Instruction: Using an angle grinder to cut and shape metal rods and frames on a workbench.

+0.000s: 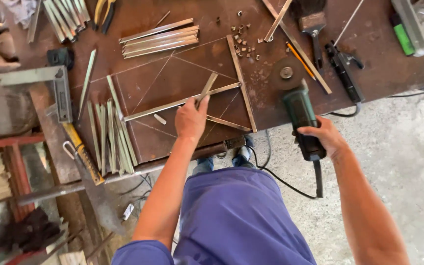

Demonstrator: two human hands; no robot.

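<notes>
Pressing down near the middle of the rusty tabletop (369, 54), the left hand (191, 119) lies mostly flat with its fingers curled lightly over a short metal strip (206, 88) that leans diagonally across a longer horizontal strip (182, 102). These belong to a layout of thin metal strips set out over lines scratched on the surface, with a vertical strip (241, 83) closing the right side and another slanting piece below. The right hand (322, 136) is wrapped closed around the rear grip of a green angle grinder (298, 110), held just off the tabletop's near edge with its disc end pointing up toward the layout; the black cable (290, 186) trails down past the person's purple clothing. From this height it is hard to say whether the disc touches anything, though it seems to hang clear.

Judging by the hold, the step in hand is steadying the short strip in position while the grinder is brought in. The next move would call for keeping the left fingers well away from the disc's path and the strip pinned firmly so it cannot skid. Bundles of spare strips (160, 38) lie above, more lengths (111, 132) lie to the left, and a brush (314, 27) rests further up.
</notes>
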